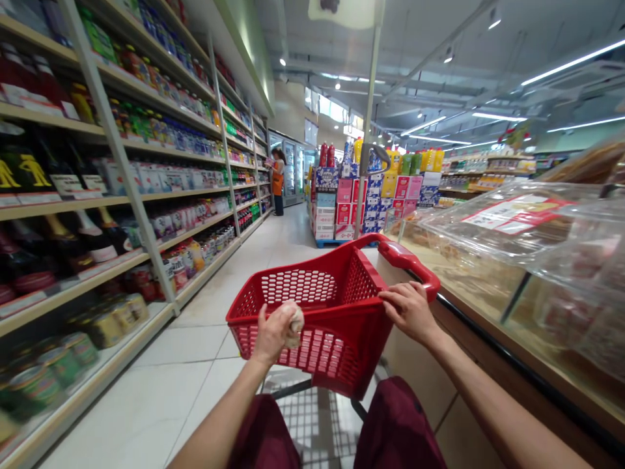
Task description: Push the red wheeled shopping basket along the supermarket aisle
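Observation:
A red plastic shopping cart (312, 312) with mesh sides stands crosswise right in front of me. My left hand (274, 332) is closed around a crumpled, whitish cloth (295, 324) and holds it against the cart's near side, just below the rim. Over the rim at the cart's right end, close to the red push handle (407, 257), my right hand (410, 309) has its fingers curled, gripping the edge. Through the mesh at the far side, the floor shows. The underside of my right hand's grip is hidden.
Shelves of bottles and cans (166, 176) line the left side. On the right runs a display counter (488, 260) under clear plastic covers. Stacked drink cartons (346, 202) stand ahead on a blue pallet. A person in an orange apron (278, 182) stands farther down the tiled aisle (273, 241).

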A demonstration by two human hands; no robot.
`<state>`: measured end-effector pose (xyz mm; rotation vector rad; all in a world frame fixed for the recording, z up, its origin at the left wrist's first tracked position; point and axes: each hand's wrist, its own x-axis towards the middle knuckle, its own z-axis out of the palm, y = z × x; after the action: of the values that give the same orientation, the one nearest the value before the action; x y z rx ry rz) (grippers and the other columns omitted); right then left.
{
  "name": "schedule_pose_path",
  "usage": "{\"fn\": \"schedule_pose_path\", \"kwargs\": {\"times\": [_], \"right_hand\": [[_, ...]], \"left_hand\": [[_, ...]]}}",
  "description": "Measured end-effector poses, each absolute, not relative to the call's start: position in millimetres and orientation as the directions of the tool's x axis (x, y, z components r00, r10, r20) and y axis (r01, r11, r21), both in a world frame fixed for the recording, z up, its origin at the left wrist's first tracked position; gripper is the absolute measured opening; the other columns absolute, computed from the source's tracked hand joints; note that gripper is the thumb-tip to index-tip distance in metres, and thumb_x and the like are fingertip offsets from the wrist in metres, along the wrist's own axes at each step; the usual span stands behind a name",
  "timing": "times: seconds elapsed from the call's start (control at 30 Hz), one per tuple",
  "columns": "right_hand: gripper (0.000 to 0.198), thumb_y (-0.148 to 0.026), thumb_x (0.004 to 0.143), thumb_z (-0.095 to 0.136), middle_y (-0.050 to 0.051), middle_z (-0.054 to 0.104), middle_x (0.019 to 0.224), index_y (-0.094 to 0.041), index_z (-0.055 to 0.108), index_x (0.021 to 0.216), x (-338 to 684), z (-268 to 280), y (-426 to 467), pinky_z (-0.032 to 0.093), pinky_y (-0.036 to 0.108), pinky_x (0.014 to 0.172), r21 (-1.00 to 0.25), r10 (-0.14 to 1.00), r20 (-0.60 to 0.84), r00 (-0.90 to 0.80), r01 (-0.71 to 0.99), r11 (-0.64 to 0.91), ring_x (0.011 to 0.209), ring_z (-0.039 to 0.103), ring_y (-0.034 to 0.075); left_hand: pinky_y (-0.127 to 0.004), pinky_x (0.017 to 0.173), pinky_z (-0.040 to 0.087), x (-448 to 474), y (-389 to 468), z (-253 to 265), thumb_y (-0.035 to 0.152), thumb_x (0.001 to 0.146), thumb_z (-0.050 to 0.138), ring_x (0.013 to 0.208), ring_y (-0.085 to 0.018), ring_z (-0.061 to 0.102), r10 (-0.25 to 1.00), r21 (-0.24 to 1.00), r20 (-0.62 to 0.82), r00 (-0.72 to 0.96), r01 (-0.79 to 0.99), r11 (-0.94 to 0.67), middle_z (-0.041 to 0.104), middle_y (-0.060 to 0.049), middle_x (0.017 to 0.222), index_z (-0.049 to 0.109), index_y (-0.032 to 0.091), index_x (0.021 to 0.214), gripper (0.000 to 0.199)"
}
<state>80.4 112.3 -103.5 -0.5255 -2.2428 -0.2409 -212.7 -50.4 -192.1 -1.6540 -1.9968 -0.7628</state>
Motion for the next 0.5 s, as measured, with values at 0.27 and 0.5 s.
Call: {"fn": "schedule_pose_path", "kwargs": {"times": [0.27, 0.5], "right_hand": [[0.022, -0.035, 0.078, 0.050, 0.001, 0.064, 0.074, -0.022, 0.065, 0.070, 80, -99, 144, 0.025, 0.037, 0.086, -0.079, 0.403, 0.753, -0.520, 0.537, 0.840, 0.075, 0.055, 0.015], [0.029, -0.033, 0.084, 0.039, 0.009, 0.040, 0.131, -0.024, 0.058, 0.104, 32, -130, 132, 0.019, 0.053, 0.094, -0.042, 0.580, 0.582, -0.570, 0.691, 0.721, 0.123, 0.027, 0.029]], "left_hand": [[-0.047, 0.096, 0.024, -263, -80, -202, 0.021, 0.080, 0.035, 0.100, -0.020, 0.054, 0.625, 0.303, 0.599, -0.500, 0.864, 0.402, 0.062, -0.007, 0.106, 0.054, 0.021, 0.101, 0.028], [-0.044, 0.093, 0.029, -189, -60, -205, 0.018, 0.081, 0.034, 0.090, -0.017, 0.058, 0.673, 0.230, 0.678, -0.297, 0.955, 0.190, 0.065, -0.004, 0.097, 0.054, 0.022, 0.099, 0.027]]}}
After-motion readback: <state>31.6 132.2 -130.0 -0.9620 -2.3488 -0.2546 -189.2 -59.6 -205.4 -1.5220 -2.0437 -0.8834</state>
